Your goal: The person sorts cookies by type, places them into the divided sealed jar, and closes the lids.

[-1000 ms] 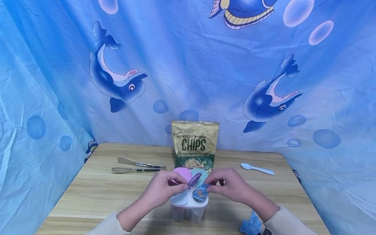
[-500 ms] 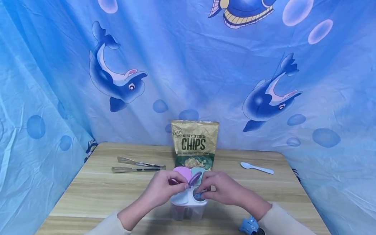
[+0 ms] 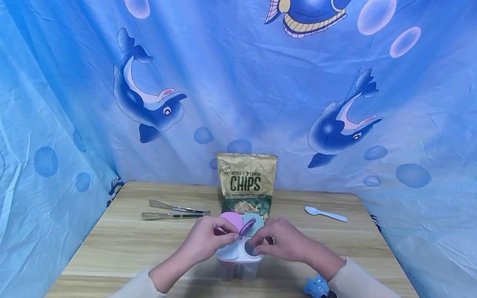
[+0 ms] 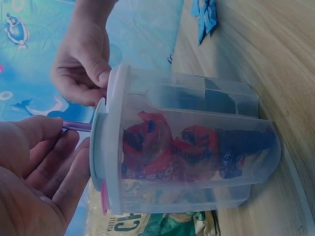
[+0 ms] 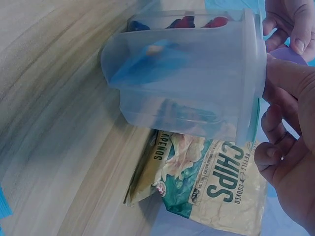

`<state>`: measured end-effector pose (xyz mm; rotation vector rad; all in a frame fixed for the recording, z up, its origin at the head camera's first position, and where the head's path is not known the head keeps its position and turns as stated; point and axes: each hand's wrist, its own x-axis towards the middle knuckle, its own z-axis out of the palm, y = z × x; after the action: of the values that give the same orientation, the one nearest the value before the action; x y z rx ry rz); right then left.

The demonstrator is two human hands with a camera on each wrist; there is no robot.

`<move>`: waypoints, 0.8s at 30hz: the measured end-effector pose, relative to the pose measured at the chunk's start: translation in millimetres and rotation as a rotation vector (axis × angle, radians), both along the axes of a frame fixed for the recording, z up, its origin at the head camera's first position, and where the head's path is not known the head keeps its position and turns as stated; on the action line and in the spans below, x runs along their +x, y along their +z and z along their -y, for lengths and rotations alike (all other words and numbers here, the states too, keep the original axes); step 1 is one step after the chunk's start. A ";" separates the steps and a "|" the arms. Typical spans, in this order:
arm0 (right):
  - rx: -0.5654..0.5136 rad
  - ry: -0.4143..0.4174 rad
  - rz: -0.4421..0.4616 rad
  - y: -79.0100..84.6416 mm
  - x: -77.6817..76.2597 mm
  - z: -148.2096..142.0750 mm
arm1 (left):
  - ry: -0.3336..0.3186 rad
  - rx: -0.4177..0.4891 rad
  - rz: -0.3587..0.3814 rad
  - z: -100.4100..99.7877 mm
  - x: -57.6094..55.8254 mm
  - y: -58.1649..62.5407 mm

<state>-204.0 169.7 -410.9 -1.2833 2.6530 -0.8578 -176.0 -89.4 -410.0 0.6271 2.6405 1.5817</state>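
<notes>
My left hand (image 3: 210,238) pinches the upright purple lid (image 3: 247,227) of a clear container (image 3: 237,269) with a white top. My right hand (image 3: 284,240) is at the uncovered round opening, its fingertips at the rim and nothing seen between them. Through the wall in the right wrist view, a blue packet (image 5: 147,61) lies tilted and blurred inside that compartment, apart from the fingers. Another compartment holds red packets (image 4: 197,147) and a dark blue packet (image 4: 246,147), seen in the left wrist view. Pink (image 3: 231,220) and green (image 3: 254,224) lids cover the far compartments.
A chips bag (image 3: 247,183) stands behind the container. Metal tongs (image 3: 175,211) lie at the left, a pale blue spoon (image 3: 326,214) at the right. Blue packets (image 3: 316,287) lie on the wooden table (image 3: 134,252) near my right forearm.
My right hand has lowered the blue packet into the opening and let go of it; the packet is now down inside the compartment. My left hand has stayed at the purple lid.
</notes>
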 end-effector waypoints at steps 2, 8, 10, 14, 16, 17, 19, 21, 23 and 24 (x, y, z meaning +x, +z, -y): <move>-0.018 0.011 -0.007 -1.6 0.0 -0.8 | 0.000 0.000 0.001 0.3 -0.1 -0.2; -0.099 0.032 -0.006 -3.9 -0.7 -10.2 | 0.003 0.008 0.006 0.5 -0.7 -1.4; -0.110 0.020 0.007 -3.4 -1.0 -16.8 | 0.004 0.014 0.001 0.6 -0.8 -1.7; -0.123 -0.030 0.058 -2.8 -0.9 -35.7 | 0.007 0.017 -0.002 0.5 -1.3 -2.3; -0.127 -0.060 0.083 -3.7 -0.3 -48.1 | 0.010 0.015 0.002 0.3 -1.3 -1.7; -0.125 -0.081 0.096 -4.5 0.1 -54.8 | 0.011 0.012 0.005 0.1 -1.4 -1.5; -0.122 -0.117 0.120 -7.4 0.8 -69.3 | 0.016 0.003 0.010 0.0 -1.5 -1.5; -0.114 -0.156 0.141 -12.1 1.7 -84.7 | 0.018 0.002 0.017 -0.2 -1.2 -1.1; -0.109 -0.189 0.154 -18.1 2.6 -100.2 | 0.019 0.003 0.023 -0.2 -1.2 -1.1; -0.108 -0.202 0.160 -21.3 3.2 -107.7 | 0.021 0.003 0.027 -0.1 -1.1 -1.1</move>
<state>-200.8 277.4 -432.2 -0.9316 2.6718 -1.0938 -177.1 -89.3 -411.1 0.5759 2.6346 1.5880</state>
